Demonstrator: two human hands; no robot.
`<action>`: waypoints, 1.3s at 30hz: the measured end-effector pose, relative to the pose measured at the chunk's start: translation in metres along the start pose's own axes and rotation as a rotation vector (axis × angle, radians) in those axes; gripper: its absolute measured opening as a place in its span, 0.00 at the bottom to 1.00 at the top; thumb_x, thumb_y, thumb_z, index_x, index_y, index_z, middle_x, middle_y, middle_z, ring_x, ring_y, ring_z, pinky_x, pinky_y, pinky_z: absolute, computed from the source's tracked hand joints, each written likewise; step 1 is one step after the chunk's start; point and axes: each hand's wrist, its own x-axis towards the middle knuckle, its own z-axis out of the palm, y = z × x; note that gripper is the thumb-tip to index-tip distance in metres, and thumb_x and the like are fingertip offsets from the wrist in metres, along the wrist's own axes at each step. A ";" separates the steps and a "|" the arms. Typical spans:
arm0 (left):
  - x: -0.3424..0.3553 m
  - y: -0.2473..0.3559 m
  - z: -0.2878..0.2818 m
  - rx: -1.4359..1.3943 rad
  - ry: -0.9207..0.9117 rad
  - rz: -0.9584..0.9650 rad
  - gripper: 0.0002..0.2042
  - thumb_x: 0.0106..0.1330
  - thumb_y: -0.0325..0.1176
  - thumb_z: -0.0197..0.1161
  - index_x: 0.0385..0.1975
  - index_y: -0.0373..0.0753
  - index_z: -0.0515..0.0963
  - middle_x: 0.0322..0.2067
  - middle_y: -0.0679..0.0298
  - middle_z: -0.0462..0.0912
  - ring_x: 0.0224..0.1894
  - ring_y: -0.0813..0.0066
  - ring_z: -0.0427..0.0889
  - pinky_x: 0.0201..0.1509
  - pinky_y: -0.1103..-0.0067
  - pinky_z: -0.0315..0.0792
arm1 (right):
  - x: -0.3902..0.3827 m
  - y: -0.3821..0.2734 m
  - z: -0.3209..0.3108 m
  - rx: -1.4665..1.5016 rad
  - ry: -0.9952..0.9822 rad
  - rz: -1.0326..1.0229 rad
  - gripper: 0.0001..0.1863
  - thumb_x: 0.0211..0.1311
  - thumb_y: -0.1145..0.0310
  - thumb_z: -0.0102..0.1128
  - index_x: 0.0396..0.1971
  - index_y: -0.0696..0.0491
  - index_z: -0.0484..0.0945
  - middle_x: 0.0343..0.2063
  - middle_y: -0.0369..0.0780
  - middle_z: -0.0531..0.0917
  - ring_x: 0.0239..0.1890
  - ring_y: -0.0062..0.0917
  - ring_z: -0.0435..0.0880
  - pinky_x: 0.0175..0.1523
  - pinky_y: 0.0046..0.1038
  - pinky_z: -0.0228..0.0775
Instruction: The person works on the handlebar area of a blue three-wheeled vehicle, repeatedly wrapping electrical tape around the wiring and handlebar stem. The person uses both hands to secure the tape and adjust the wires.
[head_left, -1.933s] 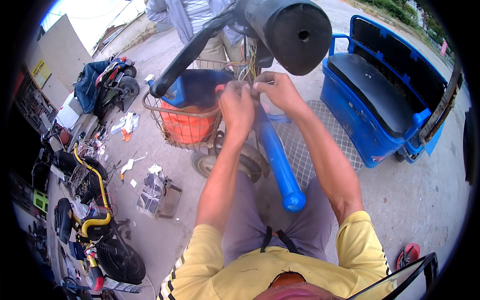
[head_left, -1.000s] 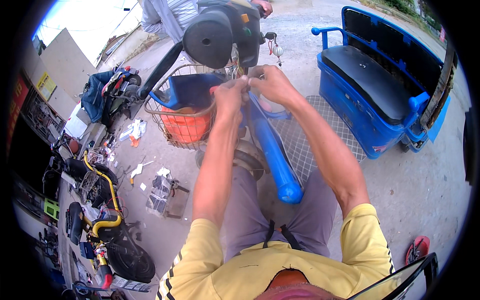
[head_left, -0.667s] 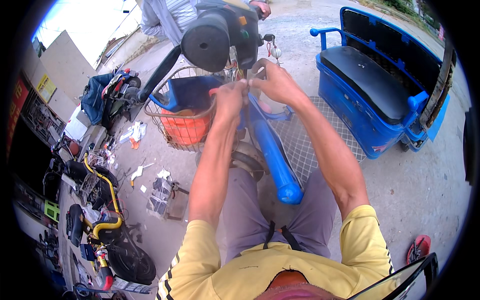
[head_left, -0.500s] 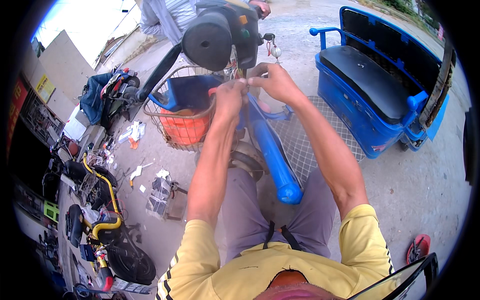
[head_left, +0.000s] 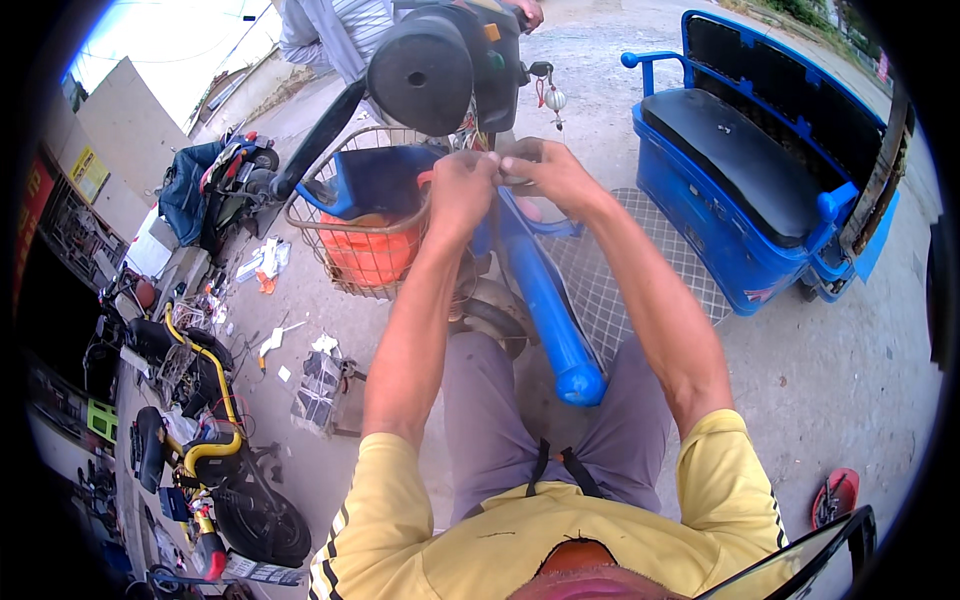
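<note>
Under the black handlebar unit [head_left: 492,75] of a blue tricycle, my two hands meet fingertip to fingertip. My left hand [head_left: 462,190] is closed in a pinch, beside a wire basket [head_left: 345,262] that holds a blue plastic panel [head_left: 370,180] and an orange-red container [head_left: 365,255]. My right hand [head_left: 552,172] also pinches, with its thumb and fingers against the left fingertips. Thin wires [head_left: 467,135] hang just above the left hand. What lies between my fingers is too small and covered to make out. A blue tube [head_left: 545,310] slopes down below both hands.
Keys with a round charm [head_left: 556,100] hang to the right of the handlebar unit. Another person's hand [head_left: 528,14] shows at the top. At right stands a blue bench seat [head_left: 740,150]. A yellow-framed bike [head_left: 215,450], scattered litter and a wrapped block [head_left: 318,390] lie left.
My right hand has come slightly lower, its raised fingers now bent in closer to the left. The left hand has shifted a little to the right.
</note>
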 end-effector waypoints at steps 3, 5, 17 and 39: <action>0.001 -0.003 -0.002 -0.022 -0.006 0.004 0.13 0.77 0.33 0.66 0.36 0.28 0.87 0.28 0.66 0.86 0.28 0.83 0.79 0.34 0.81 0.73 | -0.012 0.001 0.009 -0.118 0.142 -0.115 0.18 0.71 0.64 0.72 0.53 0.62 0.85 0.52 0.47 0.86 0.52 0.34 0.88 0.57 0.37 0.80; 0.000 -0.002 -0.002 -0.074 -0.007 -0.012 0.12 0.77 0.33 0.66 0.36 0.28 0.87 0.27 0.66 0.86 0.27 0.83 0.78 0.33 0.81 0.72 | -0.018 0.004 0.019 -0.506 0.388 -0.351 0.14 0.69 0.65 0.72 0.47 0.58 0.88 0.49 0.48 0.85 0.52 0.40 0.86 0.56 0.39 0.78; -0.002 0.003 0.010 -0.367 0.109 -0.060 0.08 0.71 0.29 0.71 0.31 0.31 0.88 0.26 0.71 0.82 0.25 0.86 0.72 0.30 0.82 0.65 | -0.032 0.009 0.039 -0.816 0.521 -0.721 0.08 0.64 0.70 0.70 0.41 0.54 0.89 0.45 0.45 0.83 0.48 0.46 0.83 0.54 0.46 0.75; -0.042 0.018 -0.014 0.643 0.037 0.290 0.18 0.69 0.37 0.72 0.52 0.30 0.84 0.45 0.43 0.88 0.50 0.44 0.88 0.55 0.59 0.80 | -0.019 0.016 0.035 -0.330 0.476 -0.382 0.10 0.64 0.69 0.72 0.37 0.61 0.89 0.38 0.48 0.88 0.43 0.41 0.91 0.51 0.39 0.81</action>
